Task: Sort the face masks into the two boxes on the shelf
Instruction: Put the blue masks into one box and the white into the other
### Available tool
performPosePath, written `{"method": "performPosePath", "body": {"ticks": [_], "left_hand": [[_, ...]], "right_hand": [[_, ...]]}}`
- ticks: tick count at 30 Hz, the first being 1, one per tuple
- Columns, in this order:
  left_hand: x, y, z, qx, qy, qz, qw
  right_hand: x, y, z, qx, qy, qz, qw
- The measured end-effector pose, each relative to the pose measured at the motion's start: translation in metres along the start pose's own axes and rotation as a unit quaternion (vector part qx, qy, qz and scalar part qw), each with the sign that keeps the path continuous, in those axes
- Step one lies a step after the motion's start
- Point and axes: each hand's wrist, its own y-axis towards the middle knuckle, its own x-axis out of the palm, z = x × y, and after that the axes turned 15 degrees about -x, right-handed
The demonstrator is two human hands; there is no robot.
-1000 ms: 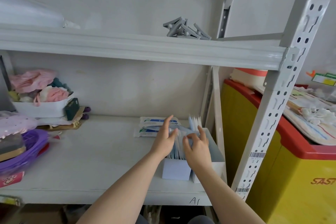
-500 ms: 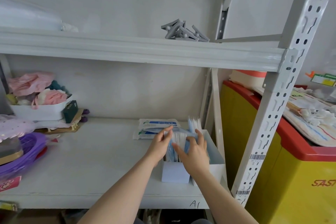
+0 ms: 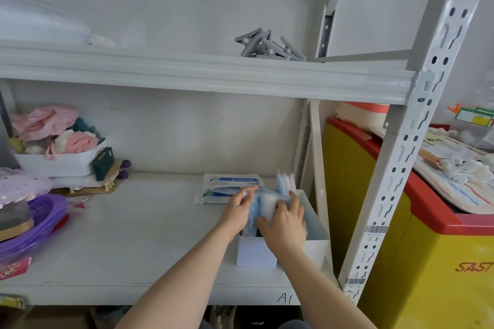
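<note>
Two white boxes stand side by side at the right end of the shelf: the left box (image 3: 256,251) and the right box (image 3: 315,226). Blue and white face masks (image 3: 263,203) stand upright in them. My left hand (image 3: 238,211) holds the left side of the mask stack, fingers along it. My right hand (image 3: 284,222) grips the stack from the right, thumb in front and fingers over the top. More masks (image 3: 285,179) stick up at the back of the right box. Two sealed mask packets (image 3: 230,185) lie flat behind the boxes.
A white bin of pink cloth (image 3: 57,160), a dark green box (image 3: 103,159) and a purple basket (image 3: 37,224) sit at the shelf's left. Grey clips (image 3: 267,45) lie on the upper shelf. A shelf post (image 3: 401,157) and a yellow chest (image 3: 427,248) stand to the right.
Both hands have closed in on the mask stack over the boxes; the right hand has slid left and now grips it. The camera has tilted slightly.
</note>
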Motion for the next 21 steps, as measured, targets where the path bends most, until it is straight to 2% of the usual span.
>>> {"method": "performPosePath", "body": {"ticks": [4, 7, 10, 11, 13, 14, 15, 17, 21], "left_hand": [[0.006, 0.000, 0.001, 0.005, 0.000, 0.008, 1.000], [0.008, 0.003, 0.000, -0.008, -0.012, 0.032, 0.999], [0.004, 0.007, -0.003, -0.014, -0.018, 0.047, 0.999], [0.002, 0.006, -0.003, -0.012, -0.014, 0.046, 0.999], [-0.002, 0.006, -0.005, -0.007, 0.002, 0.049, 0.999], [-0.003, 0.006, -0.005, -0.003, 0.009, 0.050, 0.999], [-0.004, 0.006, -0.006, -0.003, 0.015, 0.049, 0.999], [-0.003, 0.008, -0.007, 0.003, 0.021, 0.044, 0.999], [0.001, 0.011, -0.007, 0.010, 0.038, 0.046, 0.998]], "right_hand": [[0.002, 0.002, -0.015, 0.005, -0.066, 0.007, 0.998], [0.010, 0.003, -0.020, -0.043, -0.052, 0.090, 0.994], [-0.002, 0.006, -0.021, -0.030, 0.101, 0.203, 0.974], [-0.015, 0.007, -0.021, -0.001, 0.188, 0.230, 0.955], [-0.051, 0.006, -0.018, 0.055, 0.344, 0.285, 0.893], [-0.070, 0.004, -0.014, 0.061, 0.371, 0.320, 0.870], [-0.086, 0.003, -0.008, 0.057, 0.363, 0.350, 0.862], [-0.106, 0.000, 0.009, 0.039, 0.313, 0.370, 0.874], [-0.095, -0.012, 0.041, 0.023, 0.222, 0.302, 0.927]]}}
